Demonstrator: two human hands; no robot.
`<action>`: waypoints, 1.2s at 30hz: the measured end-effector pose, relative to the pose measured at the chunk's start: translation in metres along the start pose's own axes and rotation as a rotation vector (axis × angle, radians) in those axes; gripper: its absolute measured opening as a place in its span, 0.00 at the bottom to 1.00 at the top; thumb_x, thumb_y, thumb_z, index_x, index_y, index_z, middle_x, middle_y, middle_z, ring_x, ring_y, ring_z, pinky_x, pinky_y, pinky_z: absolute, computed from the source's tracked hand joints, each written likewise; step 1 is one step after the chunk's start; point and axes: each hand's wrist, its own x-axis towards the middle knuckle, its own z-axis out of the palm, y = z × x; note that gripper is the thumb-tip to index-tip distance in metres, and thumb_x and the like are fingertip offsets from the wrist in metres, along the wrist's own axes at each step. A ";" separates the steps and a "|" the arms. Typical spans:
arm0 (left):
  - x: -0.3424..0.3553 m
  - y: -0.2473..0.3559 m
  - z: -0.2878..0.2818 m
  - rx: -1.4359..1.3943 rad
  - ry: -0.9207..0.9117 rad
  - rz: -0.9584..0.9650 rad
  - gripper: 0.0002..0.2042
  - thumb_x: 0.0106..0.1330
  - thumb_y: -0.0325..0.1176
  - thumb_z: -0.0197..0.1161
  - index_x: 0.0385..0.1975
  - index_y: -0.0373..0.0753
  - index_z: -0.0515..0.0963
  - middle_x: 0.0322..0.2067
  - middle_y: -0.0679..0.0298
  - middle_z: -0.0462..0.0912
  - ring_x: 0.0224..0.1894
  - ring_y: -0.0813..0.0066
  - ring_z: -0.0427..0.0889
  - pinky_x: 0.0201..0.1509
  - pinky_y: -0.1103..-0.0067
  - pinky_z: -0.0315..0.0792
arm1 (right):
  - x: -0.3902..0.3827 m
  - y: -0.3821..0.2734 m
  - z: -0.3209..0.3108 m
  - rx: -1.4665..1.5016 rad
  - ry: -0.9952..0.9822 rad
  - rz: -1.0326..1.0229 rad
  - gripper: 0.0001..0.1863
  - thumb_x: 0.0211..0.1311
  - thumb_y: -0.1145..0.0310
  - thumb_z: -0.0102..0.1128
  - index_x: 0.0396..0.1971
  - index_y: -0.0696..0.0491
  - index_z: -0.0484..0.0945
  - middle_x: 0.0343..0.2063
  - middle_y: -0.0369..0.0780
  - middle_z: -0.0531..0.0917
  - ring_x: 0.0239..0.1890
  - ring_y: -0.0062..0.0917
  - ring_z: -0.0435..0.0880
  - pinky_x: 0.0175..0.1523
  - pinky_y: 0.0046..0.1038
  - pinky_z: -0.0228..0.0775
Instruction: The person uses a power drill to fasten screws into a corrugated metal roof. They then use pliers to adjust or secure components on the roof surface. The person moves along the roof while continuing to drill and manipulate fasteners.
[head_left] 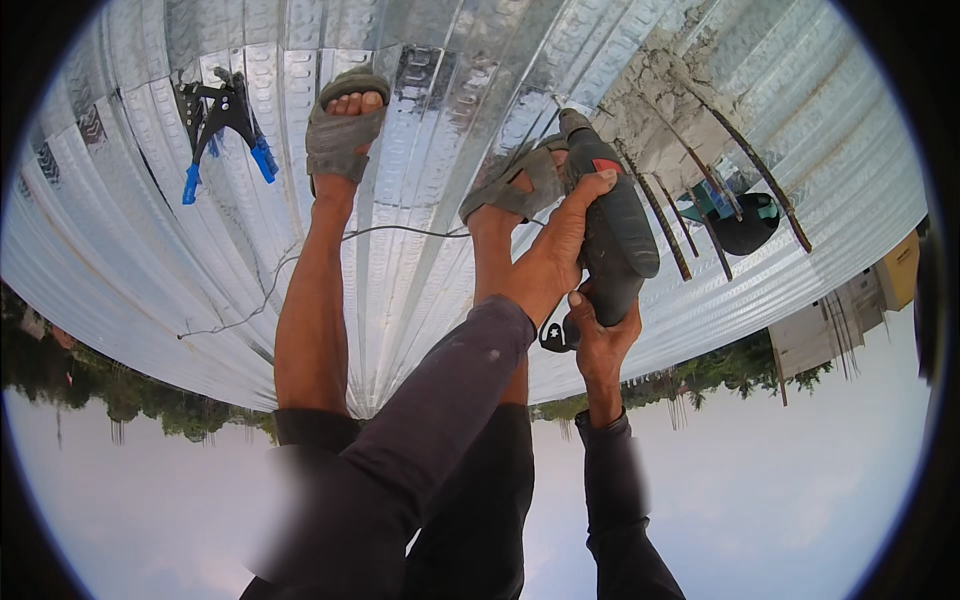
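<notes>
Both my hands are closed on a dark power drill (618, 235) with a red patch on its side. My left hand (562, 235) wraps the drill's body from the left, its thumb along the top. My right hand (605, 340) grips lower down, around the handle end. The chuck (573, 122) points away from me, with a thin bit ahead of it close to the ribbed metal sheet (400, 290). Whether the bit touches the metal I cannot tell. My right foot's grey sandal (515, 185) is just left of the chuck.
Black clamps with blue tips (228, 130) lie on the sheet at far left. A thin cable (400, 229) runs across it near my feet. To the right, rusty bars (745, 150) stick out of rough concrete (660, 110), beside a black and teal object (745, 222).
</notes>
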 end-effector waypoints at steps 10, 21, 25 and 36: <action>0.018 -0.020 0.020 0.274 0.199 0.010 0.38 0.48 0.59 0.74 0.50 0.31 0.80 0.44 0.58 0.81 0.46 0.66 0.77 0.55 0.73 0.68 | 0.013 0.020 -0.019 0.307 0.060 0.080 0.10 0.61 0.78 0.68 0.40 0.62 0.77 0.30 0.39 0.82 0.23 0.22 0.80 0.29 0.26 0.73; 0.026 -0.034 0.026 0.203 0.243 0.109 0.32 0.48 0.58 0.75 0.40 0.31 0.86 0.35 0.60 0.85 0.36 0.69 0.81 0.44 0.73 0.72 | 0.022 0.028 -0.037 0.313 0.057 0.103 0.11 0.60 0.77 0.68 0.41 0.63 0.77 0.30 0.40 0.81 0.23 0.24 0.81 0.28 0.27 0.73; 0.026 -0.034 0.030 0.208 0.252 0.100 0.31 0.48 0.58 0.75 0.39 0.32 0.86 0.34 0.60 0.85 0.34 0.70 0.81 0.42 0.73 0.73 | 0.023 0.029 -0.041 0.350 0.021 0.112 0.13 0.60 0.76 0.68 0.42 0.64 0.77 0.32 0.42 0.82 0.24 0.25 0.81 0.28 0.27 0.74; 0.024 -0.033 0.017 -0.049 0.081 0.084 0.31 0.52 0.58 0.72 0.46 0.36 0.82 0.35 0.62 0.83 0.32 0.69 0.81 0.41 0.70 0.74 | 0.020 0.006 -0.040 -0.014 -0.009 0.076 0.22 0.57 0.79 0.71 0.52 0.65 0.75 0.40 0.45 0.86 0.35 0.27 0.86 0.42 0.27 0.78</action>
